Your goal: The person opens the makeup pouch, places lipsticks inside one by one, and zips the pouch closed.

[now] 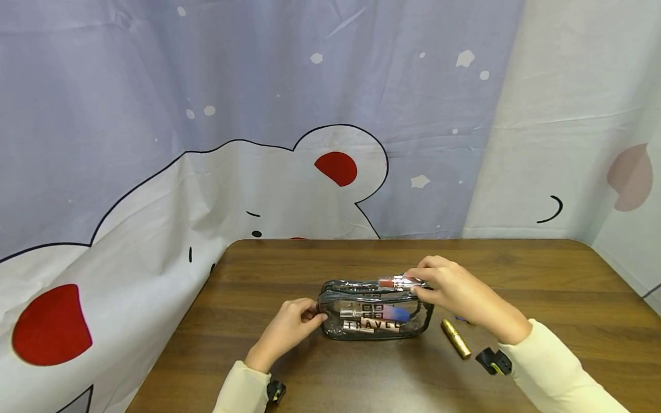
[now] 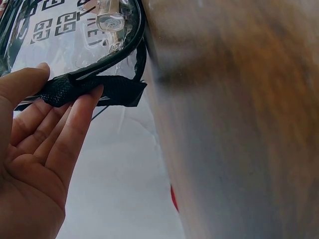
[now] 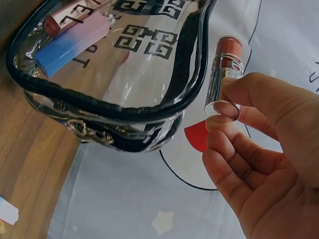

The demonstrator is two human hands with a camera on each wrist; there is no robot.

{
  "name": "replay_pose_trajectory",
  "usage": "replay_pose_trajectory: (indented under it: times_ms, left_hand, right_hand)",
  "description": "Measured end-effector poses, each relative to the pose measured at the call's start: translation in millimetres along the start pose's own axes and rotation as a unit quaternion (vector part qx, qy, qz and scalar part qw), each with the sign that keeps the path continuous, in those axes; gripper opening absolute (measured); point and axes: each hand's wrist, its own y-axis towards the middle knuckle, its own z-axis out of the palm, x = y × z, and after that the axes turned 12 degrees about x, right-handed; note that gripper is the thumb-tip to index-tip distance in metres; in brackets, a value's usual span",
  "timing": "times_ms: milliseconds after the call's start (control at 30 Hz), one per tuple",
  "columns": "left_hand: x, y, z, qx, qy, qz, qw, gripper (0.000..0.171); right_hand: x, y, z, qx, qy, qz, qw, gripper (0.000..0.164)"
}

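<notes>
A clear zip pouch (image 1: 382, 331) with black trim and the word TRAVEL lies on the table. Its left end, with a black mesh strip (image 2: 117, 90), is pinched by my left hand (image 1: 291, 327), thumb on one side and fingers on the other. My right hand (image 1: 449, 287) pinches a silver lipstick tube with an orange-red end (image 3: 227, 69) between thumb and fingers, above the pouch's back right edge. Through the clear plastic show a pink-to-blue tube (image 3: 75, 44), a rose-gold tube (image 3: 70, 19) and a silver-ended tube (image 1: 356, 327).
A gold lipstick tube (image 1: 456, 338) lies on the wooden table (image 1: 310, 378) right of the pouch. Partly behind my right wrist is a small blue item (image 1: 459, 318). A patterned curtain (image 1: 248, 189) hangs behind the table.
</notes>
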Motion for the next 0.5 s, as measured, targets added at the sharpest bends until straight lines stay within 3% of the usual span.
replay_pose_trajectory:
  times_ms: [233,500]
  left_hand:
    - [0.8,0.5,0.4,0.001,-0.001,0.000,1.0000,0.013]
    - [1.1,0.2,0.6,0.003,-0.003,-0.002,1.0000,0.014]
  right_hand:
    - [5.5,5.8,2.7,0.031,0.007,0.025,0.999,0.023]
    - [8.3,9.7,5.9,0.043,0.007,0.022,0.999,0.023]
